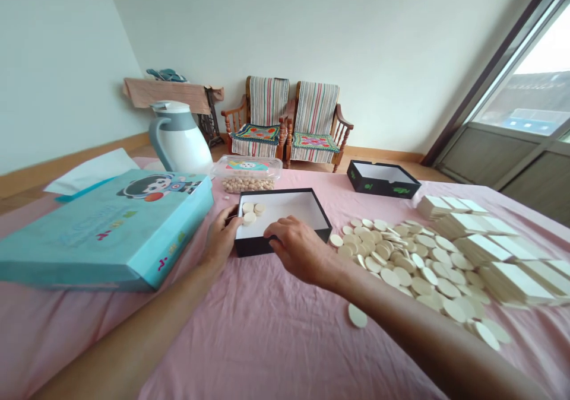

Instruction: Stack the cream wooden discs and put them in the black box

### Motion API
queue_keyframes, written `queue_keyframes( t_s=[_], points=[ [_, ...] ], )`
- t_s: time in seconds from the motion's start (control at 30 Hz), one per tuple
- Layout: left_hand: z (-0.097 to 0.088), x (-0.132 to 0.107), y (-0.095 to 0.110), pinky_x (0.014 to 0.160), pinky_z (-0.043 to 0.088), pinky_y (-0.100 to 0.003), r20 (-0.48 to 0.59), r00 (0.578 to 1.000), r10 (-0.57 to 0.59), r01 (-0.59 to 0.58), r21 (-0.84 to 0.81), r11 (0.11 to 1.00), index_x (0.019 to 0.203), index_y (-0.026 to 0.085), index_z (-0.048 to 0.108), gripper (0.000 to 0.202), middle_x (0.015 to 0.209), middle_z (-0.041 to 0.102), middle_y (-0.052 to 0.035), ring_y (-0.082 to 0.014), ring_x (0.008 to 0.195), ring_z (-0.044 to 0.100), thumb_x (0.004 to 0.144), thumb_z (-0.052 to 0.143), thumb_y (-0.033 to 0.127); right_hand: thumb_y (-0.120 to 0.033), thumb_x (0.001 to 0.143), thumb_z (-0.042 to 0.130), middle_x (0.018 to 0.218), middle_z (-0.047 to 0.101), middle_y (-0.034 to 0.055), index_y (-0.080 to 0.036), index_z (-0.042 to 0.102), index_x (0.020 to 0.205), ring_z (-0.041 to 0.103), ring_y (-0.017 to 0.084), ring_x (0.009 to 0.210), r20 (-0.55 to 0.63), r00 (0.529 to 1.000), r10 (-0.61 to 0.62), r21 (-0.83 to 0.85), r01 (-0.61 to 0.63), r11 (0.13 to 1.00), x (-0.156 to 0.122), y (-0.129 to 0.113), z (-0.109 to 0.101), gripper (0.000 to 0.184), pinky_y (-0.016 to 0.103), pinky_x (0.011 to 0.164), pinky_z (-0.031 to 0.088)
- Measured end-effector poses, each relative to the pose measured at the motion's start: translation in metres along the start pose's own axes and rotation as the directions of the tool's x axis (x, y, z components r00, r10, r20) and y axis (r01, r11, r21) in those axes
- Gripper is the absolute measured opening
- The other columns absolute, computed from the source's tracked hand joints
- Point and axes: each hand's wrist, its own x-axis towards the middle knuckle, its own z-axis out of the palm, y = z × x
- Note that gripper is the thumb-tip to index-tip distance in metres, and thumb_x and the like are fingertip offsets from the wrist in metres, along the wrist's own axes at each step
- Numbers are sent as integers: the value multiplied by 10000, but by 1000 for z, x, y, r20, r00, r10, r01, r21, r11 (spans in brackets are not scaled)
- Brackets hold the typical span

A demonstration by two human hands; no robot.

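The left hand (219, 234) grips the left side of an open black box (253, 247); the right hand (297, 247) curls over it, its hold hidden from me. The box sits toward the worktop's (249, 335) far edge.

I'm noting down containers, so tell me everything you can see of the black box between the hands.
The black box is rectangular, open-topped and white inside, apparently cardboard. It sits flat on the pink cloth. A few pale round discs lie inside, toward its left. The left hand grips its left side; the right hand is over its near wall, contact unclear.
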Motion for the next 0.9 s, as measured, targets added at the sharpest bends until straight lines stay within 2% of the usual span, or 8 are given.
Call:
queue_keyframes(
  t_s=[0.13,0.2,0.3,0.4,0.5,0.63,0.9],
  points=[
    [-1,-1,-2,706,492,-287,13,999,-33,33,-33,999,1112,158,598,421,1060,668,-63,-228,917,623,715,532,280,-55,819,409,981,697,92,-141,666,993,625,180,936,10,997,70,28,-70,997,24,18,-4,322,253,842,423],
    [-1,-2,-1,732,499,-298,20,999,-43,45,-62,997,1117,151,593,423,1051,674,-66,-232,933,626,720,533,286,-51,815,400,1058,686,105,-134,661,1049,615,192,1004,119,989,88,-25,-86,996,41,23,-4,361,249,856,421],
    [-1,-2,0,741,505,-301,27,999,-43,45,-85,995,1111,147,591,414,1027,683,-67,-233,938,628,727,538,293,-32,781,435,1100,676,125,-115,657,1094,616,207,1027,350,933,85,-101,-53,993,64,23,2,392,239,828,436],
    [-2,-2,0,751,506,-304,19,999,-36,37,-90,995,1095,149,592,393,1027,682,-68,-235,947,625,733,541,295,-7,724,487,1018,703,139,-98,690,1024,652,216,939,452,889,78,-122,-26,992,82,21,15,373,231,749,458],
    [-2,-2,-1,768,503,-313,6,1000,-24,25,-83,996,1084,157,593,371,1045,674,-69,-237,958,620,741,535,286,-7,724,495,1025,700,145,-96,687,1033,652,216,949,477,875,87,-143,-20,989,94,21,26,375,227,749,458],
    [-3,-3,-2,778,499,-311,13,1000,-15,16,-76,997,1090,155,588,367,1068,659,-74,-233,978,610,753,515,280,-44,773,478,1056,688,147,-101,668,1072,632,221,1007,458,883,99,-169,-23,985,102,24,37,358,238,790,450],
    [-3,-2,-3,807,497,-322,12,1000,-21,22,-75,997,1095,163,577,367,1063,658,-68,-227,975,609,752,525,283,-66,776,495,1019,698,126,-124,690,976,636,207,976,423,900,103,-188,-24,982,108,26,44,286,227,772,440]
  ],
)
